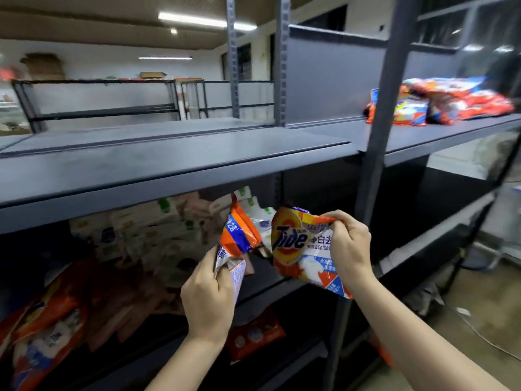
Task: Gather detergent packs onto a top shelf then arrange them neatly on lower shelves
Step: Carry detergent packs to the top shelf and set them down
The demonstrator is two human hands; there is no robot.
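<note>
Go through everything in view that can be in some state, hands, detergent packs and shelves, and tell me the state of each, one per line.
Left hand: grips a folded pack.
Folded pack: held upright, creased.
Right hand: pinches the Tide pack's edge.
Tide pack: held up, front facing the camera, crumpled.
Pile of packs: lying flat, overlapping on the top shelf.
Top shelf: bare on the left.
Lower shelf: holds a jumble of pale packs.

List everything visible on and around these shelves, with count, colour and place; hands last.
Tide pack: one, orange, gripped by right hand.
Second pack: one, orange and blue, gripped by left hand.
Heap of packs: count unclear, orange, top shelf at right.
White packets: many, middle shelf, back.
Large pack: orange, lower left.
Small pack: orange, lower shelf.
Left hand: bottom centre.
Right hand: right of centre.
</note>
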